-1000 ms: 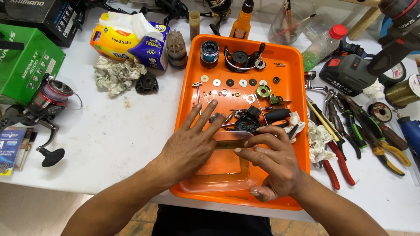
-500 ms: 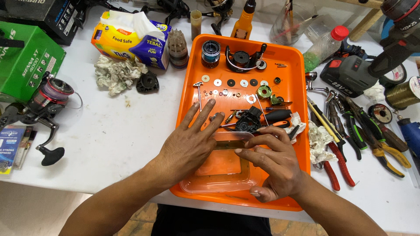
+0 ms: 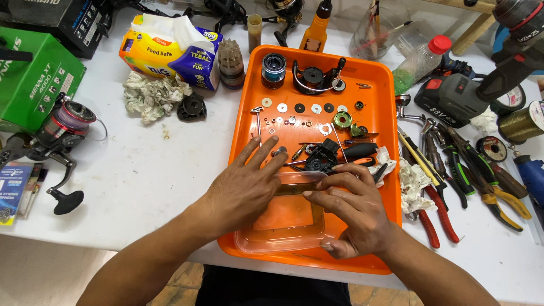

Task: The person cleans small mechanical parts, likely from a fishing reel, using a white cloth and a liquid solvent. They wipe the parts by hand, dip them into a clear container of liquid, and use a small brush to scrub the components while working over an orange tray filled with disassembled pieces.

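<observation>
An orange tray [image 3: 379, 102] lies on the white table with several small washers and reel parts laid out on it. A clear plastic container [image 3: 283, 229] sits at the tray's near end. My left hand [image 3: 243, 190] rests flat on the container's left rim, fingers spread toward a black reel body [image 3: 323, 158]. My right hand [image 3: 354, 212] spans the container's right side, fingertips on its far edge and thumb at its near corner.
Pliers and cutters [image 3: 453, 170] lie right of the tray beside a crumpled tissue [image 3: 413, 178]. A spinning reel [image 3: 56, 136], a green box [image 3: 34, 79] and a tissue pack [image 3: 170, 51] stand on the left. Bottles and a cordless tool [image 3: 453, 102] are behind.
</observation>
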